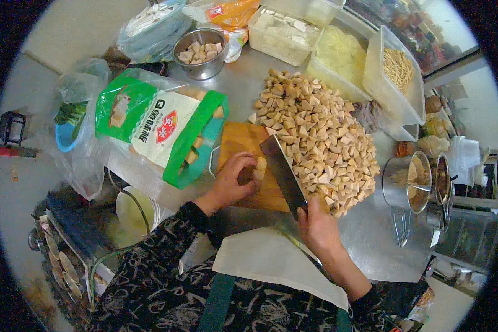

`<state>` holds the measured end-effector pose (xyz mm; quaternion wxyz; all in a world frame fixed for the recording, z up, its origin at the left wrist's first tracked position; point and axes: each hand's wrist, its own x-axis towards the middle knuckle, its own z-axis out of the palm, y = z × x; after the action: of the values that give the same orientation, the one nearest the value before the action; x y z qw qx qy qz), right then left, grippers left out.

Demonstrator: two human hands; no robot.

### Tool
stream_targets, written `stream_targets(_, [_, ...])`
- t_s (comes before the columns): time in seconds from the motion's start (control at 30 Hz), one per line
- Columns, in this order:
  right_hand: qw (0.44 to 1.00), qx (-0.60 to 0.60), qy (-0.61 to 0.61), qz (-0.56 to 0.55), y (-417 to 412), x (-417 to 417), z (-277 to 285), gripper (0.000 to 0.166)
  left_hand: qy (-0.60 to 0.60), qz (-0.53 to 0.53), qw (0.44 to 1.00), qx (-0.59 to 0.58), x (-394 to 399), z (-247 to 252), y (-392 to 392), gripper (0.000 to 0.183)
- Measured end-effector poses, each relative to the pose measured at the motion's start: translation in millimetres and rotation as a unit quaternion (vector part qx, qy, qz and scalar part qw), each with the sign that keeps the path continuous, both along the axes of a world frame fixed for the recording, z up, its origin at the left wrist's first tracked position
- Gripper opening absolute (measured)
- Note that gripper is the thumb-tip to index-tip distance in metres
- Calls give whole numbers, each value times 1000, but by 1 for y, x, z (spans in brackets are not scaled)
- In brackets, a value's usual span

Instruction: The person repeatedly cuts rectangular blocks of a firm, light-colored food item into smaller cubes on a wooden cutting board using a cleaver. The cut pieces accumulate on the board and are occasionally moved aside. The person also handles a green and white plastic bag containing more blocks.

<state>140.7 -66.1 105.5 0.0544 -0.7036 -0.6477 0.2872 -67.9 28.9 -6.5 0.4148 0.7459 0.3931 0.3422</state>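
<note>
My right hand (320, 228) grips the handle of a cleaver (285, 174), its broad blade slanting up and left over a wooden cutting board (240, 141). On the board, my left hand (235, 179) curls its fingers around or against a few pale tan food pieces (260, 166); how firmly it holds them I cannot tell. Right of the blade spreads a large heap of cut tan chunks (315, 137), partly over the board. Left of the board lies a green and white plastic food bag (157, 124), its mouth towards the board, with similar blocks inside.
At the back stand a steel bowl of chunks (200, 54) and plastic tubs, one with white pieces (284, 35), another with yellowish strips (394, 70). Steel pots (406, 182) line the right side. A white bucket (137, 211) sits below the table's left edge.
</note>
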Motion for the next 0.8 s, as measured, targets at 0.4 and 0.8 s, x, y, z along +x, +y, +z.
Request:
stream_targets(0.4, [992,-93,-70,53,23,-27,-4,19,-46,160,984,-68,26,-3,-6,11])
stream_targets(0.8, [998,-22,-40,35,48,-22,-26,26,-41,195,980,-30,5,-5,-12,15])
